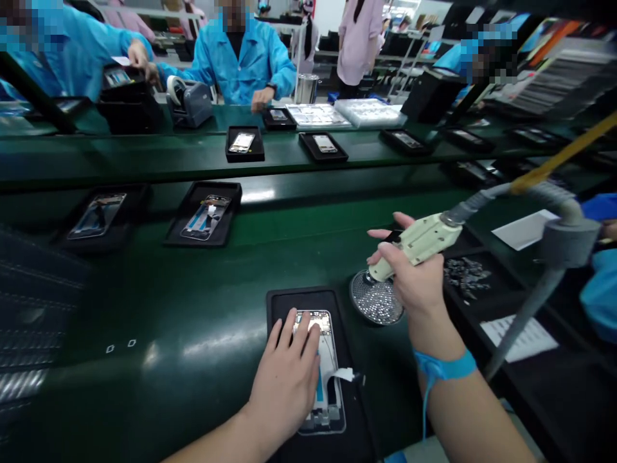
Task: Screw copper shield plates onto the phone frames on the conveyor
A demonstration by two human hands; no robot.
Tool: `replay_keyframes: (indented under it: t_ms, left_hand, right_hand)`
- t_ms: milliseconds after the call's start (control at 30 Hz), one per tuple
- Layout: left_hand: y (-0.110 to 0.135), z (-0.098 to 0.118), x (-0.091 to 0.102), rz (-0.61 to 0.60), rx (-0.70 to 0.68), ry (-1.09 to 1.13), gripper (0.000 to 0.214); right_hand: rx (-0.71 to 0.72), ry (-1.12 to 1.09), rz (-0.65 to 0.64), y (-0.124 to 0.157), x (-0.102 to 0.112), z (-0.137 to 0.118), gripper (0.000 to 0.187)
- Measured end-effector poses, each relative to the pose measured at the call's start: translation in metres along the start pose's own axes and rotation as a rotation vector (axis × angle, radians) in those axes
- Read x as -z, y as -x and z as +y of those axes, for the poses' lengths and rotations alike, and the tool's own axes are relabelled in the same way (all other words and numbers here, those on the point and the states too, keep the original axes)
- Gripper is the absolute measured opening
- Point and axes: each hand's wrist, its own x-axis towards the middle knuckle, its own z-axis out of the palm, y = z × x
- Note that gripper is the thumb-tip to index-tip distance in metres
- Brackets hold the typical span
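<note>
**Bench check: phone frame pinned open-handed, driver held clear**

Left to right, I read open green surface (144, 334) up to the left edge of the black tray (289, 299). The phone frame (328, 379) lies flat inside the tray, with room along its left side. My left hand (284, 386) rests open on it, fingers spread across the upper end. A white tape tab (344, 374) crosses towards the tray's right edge. Just beyond that edge sits a round mesh dish (378, 299) of screws. My right hand (409, 276) grips a cream electric screwdriver (419, 239), its tip at the dish's rim. Further right, loose screws (466, 276) lie on a black mat (482, 308).
</note>
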Motion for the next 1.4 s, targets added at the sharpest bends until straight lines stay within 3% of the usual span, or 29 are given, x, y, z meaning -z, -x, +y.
replay_keyframes:
  t_ms: [100,233,500,1133,1400]
  left_hand:
    - [-0.001,-0.002,0.0,0.028,-0.002,0.021,0.043]
    - [-0.001,-0.004,0.003,0.038,-0.021,0.059,0.041]
    - [0.003,-0.006,-0.001,0.075,-0.176,0.133,0.041]
    - [0.003,-0.006,-0.001,0.051,-0.198,0.125,0.044]
    - [0.005,-0.003,-0.004,0.042,-0.188,0.144,0.044]
  right_hand:
    - [0.073,0.013,0.05,0.004,-0.005,0.006,0.038]
    - [0.118,0.002,0.081,0.023,-0.008,0.011,0.026]
    - [0.134,-0.036,0.057,0.037,-0.013,0.016,0.032]
    - [0.122,-0.061,0.036,0.041,-0.014,0.019,0.03]
    - [0.13,-0.015,0.092,0.042,-0.016,0.02,0.028]
